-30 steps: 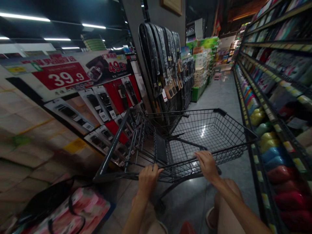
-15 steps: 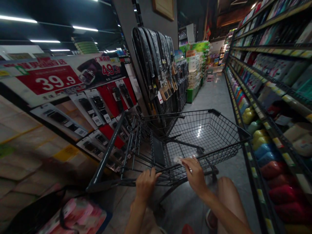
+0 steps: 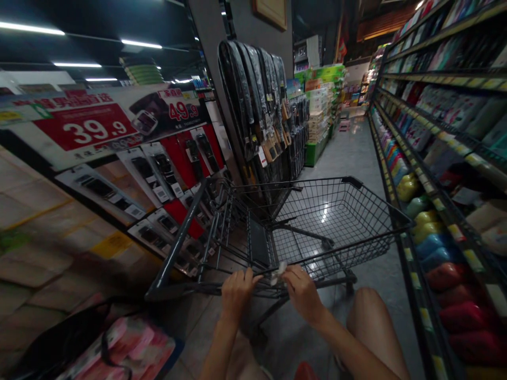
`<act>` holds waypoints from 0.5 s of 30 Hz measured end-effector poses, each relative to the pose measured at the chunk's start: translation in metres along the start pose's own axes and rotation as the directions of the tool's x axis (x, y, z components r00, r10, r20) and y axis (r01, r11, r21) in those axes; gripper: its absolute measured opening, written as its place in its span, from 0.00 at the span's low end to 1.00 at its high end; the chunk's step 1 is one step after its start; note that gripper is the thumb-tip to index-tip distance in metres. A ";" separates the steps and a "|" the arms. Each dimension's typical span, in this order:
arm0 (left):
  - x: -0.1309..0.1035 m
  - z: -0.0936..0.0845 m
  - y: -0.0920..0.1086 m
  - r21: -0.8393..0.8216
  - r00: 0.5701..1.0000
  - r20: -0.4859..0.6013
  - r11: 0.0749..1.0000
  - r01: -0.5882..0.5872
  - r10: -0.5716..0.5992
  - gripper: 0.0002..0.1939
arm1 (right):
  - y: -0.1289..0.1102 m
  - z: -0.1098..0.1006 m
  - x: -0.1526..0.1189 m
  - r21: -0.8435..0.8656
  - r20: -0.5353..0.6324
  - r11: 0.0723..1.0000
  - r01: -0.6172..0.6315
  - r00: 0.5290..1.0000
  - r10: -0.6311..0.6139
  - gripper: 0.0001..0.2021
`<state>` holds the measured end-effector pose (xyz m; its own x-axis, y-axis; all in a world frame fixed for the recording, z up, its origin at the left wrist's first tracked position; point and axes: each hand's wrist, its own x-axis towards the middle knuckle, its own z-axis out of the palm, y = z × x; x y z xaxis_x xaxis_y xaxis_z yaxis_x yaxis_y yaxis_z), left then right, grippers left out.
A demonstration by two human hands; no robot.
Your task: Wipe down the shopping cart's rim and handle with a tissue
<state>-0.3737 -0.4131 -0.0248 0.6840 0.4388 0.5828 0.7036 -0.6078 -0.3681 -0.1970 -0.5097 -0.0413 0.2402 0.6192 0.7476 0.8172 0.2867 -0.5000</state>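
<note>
On the shop's glossy grey floor stands a dark wire-mesh cart; the left hand curls over its near rail, the right hand pinching a crumpled white scrap there.

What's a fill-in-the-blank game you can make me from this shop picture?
1. The bare right hand pinches a small, crumpled scrap coloured ____.
2. The bare left hand grips the dark wire-mesh shopping cart, which stands on a shiny floor coloured ____.
3. The largest price on the long red-and-white banner reads ____.

Missing words: white; grey; 39.9.
</note>
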 end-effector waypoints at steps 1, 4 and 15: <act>0.001 -0.001 0.000 0.002 1.000 -0.007 1.000 0.003 -0.003 0.20 | 0.009 -0.007 -0.003 -0.019 -0.016 1.000 -0.023 1.000 0.022 0.13; 0.004 -0.004 0.000 0.004 1.000 -0.020 1.000 0.008 -0.008 0.21 | 0.034 -0.026 -0.009 -0.075 -0.085 0.990 -0.122 0.990 0.115 0.11; 0.004 -0.012 0.008 -0.024 1.000 0.009 0.999 0.029 -0.029 0.21 | 0.093 -0.067 -0.008 -0.082 -0.462 0.846 -0.527 0.772 0.436 0.07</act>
<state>-0.3672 -0.4245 -0.0163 0.6649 0.4622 0.5868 0.7186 -0.6103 -0.3335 -0.0877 -0.5373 -0.0641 0.7838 0.2658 0.5612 0.6078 -0.1434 -0.7810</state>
